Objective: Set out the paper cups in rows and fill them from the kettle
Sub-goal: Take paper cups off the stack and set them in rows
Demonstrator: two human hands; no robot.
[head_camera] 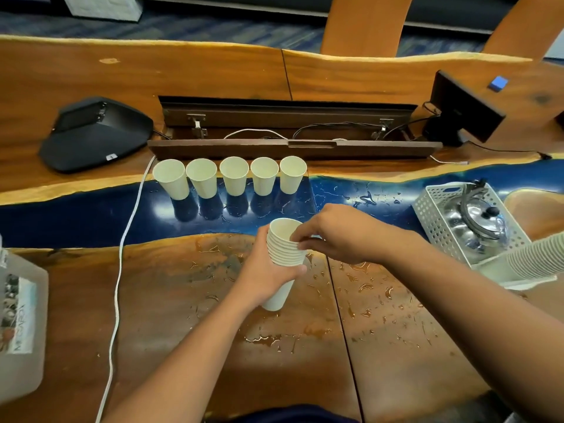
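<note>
White paper cups (283, 248), stacked, sit gripped in the left hand (268, 270) above the worktop (152, 300) while the right hand (332, 233) pinches the top rim: peel one cup only, steadily.

My left hand (270, 270) wraps the middle of the stack of cups (282, 254), so that stretch of its wall is hidden, and my right hand's fingertips (297, 239) cover part of the top rims, so I cannot tell whether the uppermost cup is lifted free. The kettle (476, 221) lies in the white basket (427, 209) with its lower body behind the perforated wall, and a second stack of cups (537, 257) runs off the right edge. At the left edge a plastic jug (18, 315) is cut off, its label too blurred to read.
</note>
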